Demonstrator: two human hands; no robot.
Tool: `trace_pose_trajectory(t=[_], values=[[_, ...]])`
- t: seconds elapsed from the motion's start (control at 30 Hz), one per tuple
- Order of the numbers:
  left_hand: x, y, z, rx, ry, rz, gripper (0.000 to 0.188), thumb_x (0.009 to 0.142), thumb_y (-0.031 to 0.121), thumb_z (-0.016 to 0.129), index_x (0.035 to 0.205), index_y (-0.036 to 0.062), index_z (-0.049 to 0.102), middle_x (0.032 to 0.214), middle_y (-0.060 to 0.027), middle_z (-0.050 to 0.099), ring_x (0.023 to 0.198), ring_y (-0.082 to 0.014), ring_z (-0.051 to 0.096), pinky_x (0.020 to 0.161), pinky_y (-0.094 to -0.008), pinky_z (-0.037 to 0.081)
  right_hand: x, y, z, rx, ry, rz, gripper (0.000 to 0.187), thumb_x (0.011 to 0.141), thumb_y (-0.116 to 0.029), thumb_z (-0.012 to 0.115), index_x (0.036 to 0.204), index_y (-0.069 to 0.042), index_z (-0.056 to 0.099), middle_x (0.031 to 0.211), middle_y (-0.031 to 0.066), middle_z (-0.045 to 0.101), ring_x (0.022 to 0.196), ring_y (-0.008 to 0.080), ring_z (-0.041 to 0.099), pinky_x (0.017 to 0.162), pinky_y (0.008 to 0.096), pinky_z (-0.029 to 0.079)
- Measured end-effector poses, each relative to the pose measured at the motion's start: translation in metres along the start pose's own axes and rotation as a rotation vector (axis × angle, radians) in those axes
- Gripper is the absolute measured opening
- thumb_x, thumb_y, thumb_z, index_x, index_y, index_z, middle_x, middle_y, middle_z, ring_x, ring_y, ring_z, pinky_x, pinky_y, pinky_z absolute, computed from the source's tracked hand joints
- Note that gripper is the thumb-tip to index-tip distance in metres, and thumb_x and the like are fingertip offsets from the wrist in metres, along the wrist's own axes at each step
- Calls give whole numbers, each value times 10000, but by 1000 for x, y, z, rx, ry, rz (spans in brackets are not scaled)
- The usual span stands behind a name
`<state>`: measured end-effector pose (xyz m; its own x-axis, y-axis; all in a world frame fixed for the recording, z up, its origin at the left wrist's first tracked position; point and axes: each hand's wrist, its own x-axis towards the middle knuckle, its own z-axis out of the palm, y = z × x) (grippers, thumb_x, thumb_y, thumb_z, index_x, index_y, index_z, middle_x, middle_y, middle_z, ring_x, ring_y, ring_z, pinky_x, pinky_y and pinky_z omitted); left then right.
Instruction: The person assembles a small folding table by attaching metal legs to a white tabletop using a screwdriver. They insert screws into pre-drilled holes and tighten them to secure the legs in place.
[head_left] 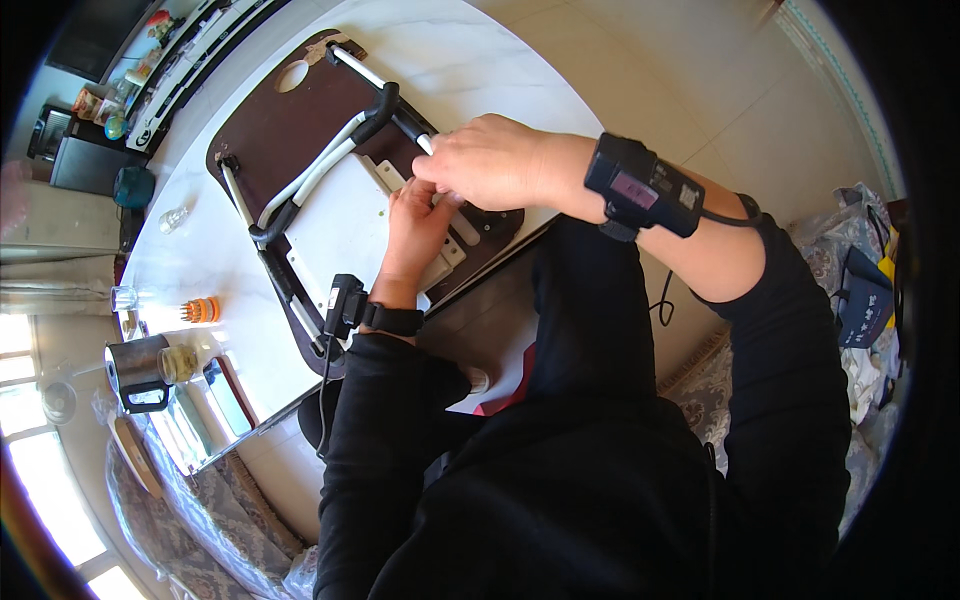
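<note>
A small folding table lies upside down, its dark brown board [265, 130] facing up and its white tubular legs [318, 172] folded over it. On the board sits a white panel [335, 225] with pale bracket strips [388, 176] at its edge. My left hand [415, 232] rests over that edge, fingertips drawn together. Coming in from the right, my right hand [485, 160] meets it with closed fingers. Whatever the two hands pinch between them is hidden by the fingers. A small green speck [381, 212] shows on the panel beside my left hand.
The marble-patterned table [480, 55] carries an orange holder of small bits [200, 310], a kettle [138, 368], a glass jar [179, 364], a drinking glass [123, 299] and a dark-edged flat device [230, 395]. A dark bag [864, 300] lies at the right.
</note>
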<state>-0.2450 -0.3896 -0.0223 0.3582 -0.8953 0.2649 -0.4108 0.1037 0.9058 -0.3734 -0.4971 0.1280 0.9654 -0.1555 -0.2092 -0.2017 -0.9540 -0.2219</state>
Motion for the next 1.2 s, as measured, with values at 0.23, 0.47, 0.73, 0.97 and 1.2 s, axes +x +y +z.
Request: trace_pose_trajectory(t=[0.23, 0.47, 0.73, 0.97, 1.2], values=[[1, 7, -1, 32, -4, -23, 174, 858, 132, 766, 1000, 62, 694, 867, -82, 729, 809, -280, 689, 781, -380, 521, -2, 8, 10, -22, 99, 47, 129, 933, -172, 632, 1019, -85, 672, 921, 97, 700, 919, 311, 703, 787, 427, 560], [1, 19, -5, 157, -77, -28, 154, 871, 83, 732, 1018, 56, 696, 960, -69, 712, 942, -225, 656, 850, -341, 501, 1, 12, 32, -158, 237, -31, 103, 854, -173, 634, 865, -91, 696, 793, 87, 717, 762, 305, 713, 650, 438, 560], [-18, 34, -15, 385, 45, 81, 166, 819, 53, 733, 983, 77, 725, 968, -79, 702, 983, -314, 629, 875, -405, 505, -36, 57, 49, 420, 610, 317, 352, 988, -335, 631, 842, -14, 628, 716, 114, 640, 678, 263, 622, 625, 405, 465], [-20, 34, 14, 725, 2, 48, 92, 808, 134, 705, 889, 152, 746, 863, -18, 665, 919, -262, 625, 815, -413, 421, -29, 39, 123, 1615, 1138, 605, 333, 1059, -369, 574, 887, -85, 608, 706, -37, 510, 582, 42, 487, 497, 200, 353], [-15, 45, 7, 946, -98, 229, 130, 721, 86, 656, 847, 118, 660, 885, -20, 673, 979, -248, 615, 868, -410, 415, -13, 47, 156, 1469, 1173, 556, 359, 1071, -353, 558, 836, -85, 601, 702, -70, 489, 606, 19, 417, 520, 199, 348]])
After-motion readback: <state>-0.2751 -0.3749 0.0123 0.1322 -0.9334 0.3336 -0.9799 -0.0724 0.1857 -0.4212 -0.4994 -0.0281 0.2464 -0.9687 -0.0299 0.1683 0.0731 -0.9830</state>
